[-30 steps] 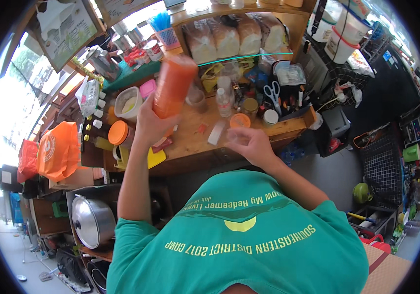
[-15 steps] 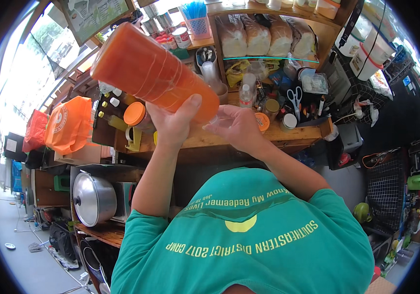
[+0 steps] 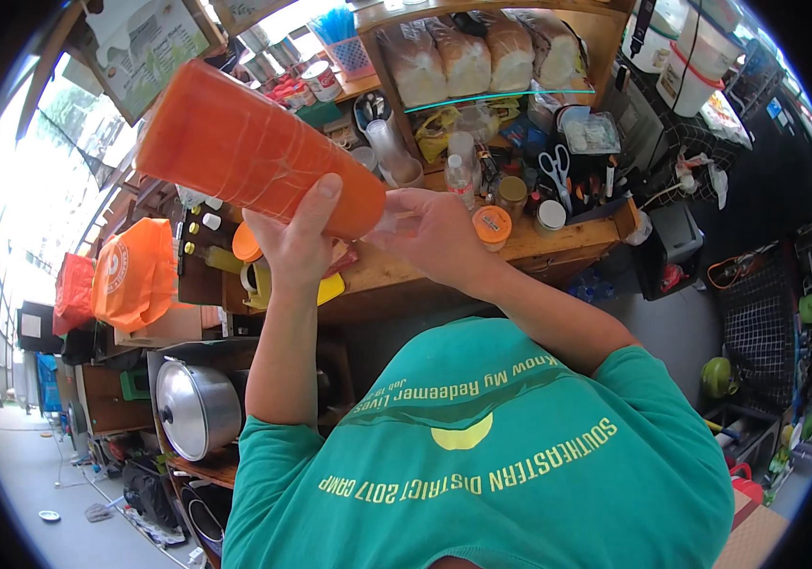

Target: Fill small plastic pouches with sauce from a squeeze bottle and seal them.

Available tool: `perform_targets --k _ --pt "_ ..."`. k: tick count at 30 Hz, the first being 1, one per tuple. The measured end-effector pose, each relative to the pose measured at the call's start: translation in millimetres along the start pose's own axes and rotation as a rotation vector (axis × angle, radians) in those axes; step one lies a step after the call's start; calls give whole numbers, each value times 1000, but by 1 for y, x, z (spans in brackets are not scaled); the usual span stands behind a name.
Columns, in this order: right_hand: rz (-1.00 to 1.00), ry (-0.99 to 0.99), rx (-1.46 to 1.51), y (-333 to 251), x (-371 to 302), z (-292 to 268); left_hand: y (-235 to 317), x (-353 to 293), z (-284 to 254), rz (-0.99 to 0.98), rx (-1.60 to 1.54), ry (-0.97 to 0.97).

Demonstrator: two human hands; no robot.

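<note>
Item: orange container [image 3: 254, 152], large, roughly cylindrical, pale lines across its surface; position: raised above the near left part of the wooden desk [image 3: 527, 248], tilted, upper end to the left.

Left hand [image 3: 297, 232]: grasping the container near its lower end, thumb laid across the near side.

Right hand [image 3: 434, 237]: fingers bent, at the container's lower end, beside a pale translucent piece; whether the fingers grip it cannot be told.

Marked goods:
- Shirt [image 3: 482, 446], green, yellow lettering upside down to the viewer, with a yellow rounded emblem.
- Bag [image 3: 133, 275], orange, white round emblem, left of the desk.
- Board [image 3: 155, 57], pale and green, printed, upper left; text too small to tell.
- Can [image 3: 322, 81], red and white label, beyond the container.
- Clear bottle [image 3: 458, 175], small, upright, reddish label.
- Tub [image 3: 492, 225], orange lid with dark print, just beyond the right hand.

Unsorted: scissors [image 3: 556, 169], pale blue handles uppermost; jar [image 3: 550, 218], white lid, near the tub; loaves [image 3: 463, 57], bagged in clear film, on a shelf.
</note>
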State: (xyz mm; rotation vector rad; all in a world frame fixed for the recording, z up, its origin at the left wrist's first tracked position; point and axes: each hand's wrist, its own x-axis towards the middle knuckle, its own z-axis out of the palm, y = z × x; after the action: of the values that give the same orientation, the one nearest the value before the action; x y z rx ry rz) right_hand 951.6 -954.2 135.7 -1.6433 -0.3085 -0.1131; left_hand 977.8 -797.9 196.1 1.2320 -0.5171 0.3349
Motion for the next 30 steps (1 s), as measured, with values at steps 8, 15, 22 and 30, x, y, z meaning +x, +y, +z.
perform_targets --k 8,15,22,30 --pt "-30 65 58 3 1 -1 -4 7 0 38 -101 17" --pt "-57 73 -22 3 4 -3 -6 10 -1 24 -93 25" --pt "-35 42 -42 4 6 -6 -8 12 -1 46 -82 55" --pt "-80 130 26 18 8 -1 -11 16 -5 31 -53 -4"
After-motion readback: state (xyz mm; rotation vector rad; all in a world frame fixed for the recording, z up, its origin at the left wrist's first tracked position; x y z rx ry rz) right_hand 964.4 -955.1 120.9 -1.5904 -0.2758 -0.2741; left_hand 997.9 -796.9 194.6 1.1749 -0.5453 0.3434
